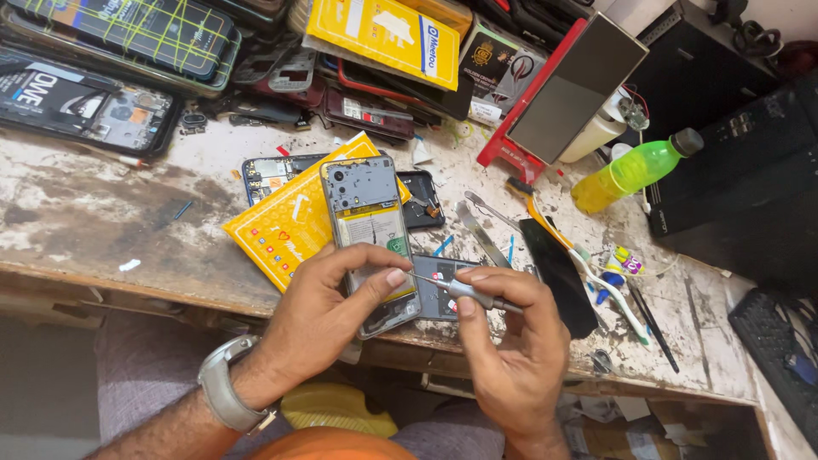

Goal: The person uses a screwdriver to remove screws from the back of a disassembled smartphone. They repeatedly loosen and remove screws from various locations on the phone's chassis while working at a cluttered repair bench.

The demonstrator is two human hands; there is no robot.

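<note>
Opened phone (372, 238), back cover off, is held upright at the tabletop's (77, 213) near edge, clasped by its lower sides in the left hand (319, 319). It is judged light, rigid, fragile inside. A slim screwdriver (464, 292) is pinched in the right hand (511, 341).

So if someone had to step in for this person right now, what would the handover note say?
Left hand: grips the opened phone, back cover off, tilted up at the bench edge.
Right hand: holds a small screwdriver, tip at the phone's lower part beside the left thumb.
Nearby: yellow packet under the phone, tweezers, black glass panel, green bottle.
Done: back is off, insides exposed.
Left: the work at the lower end is unfinished; whether screws are going in or out cannot be told.
</note>
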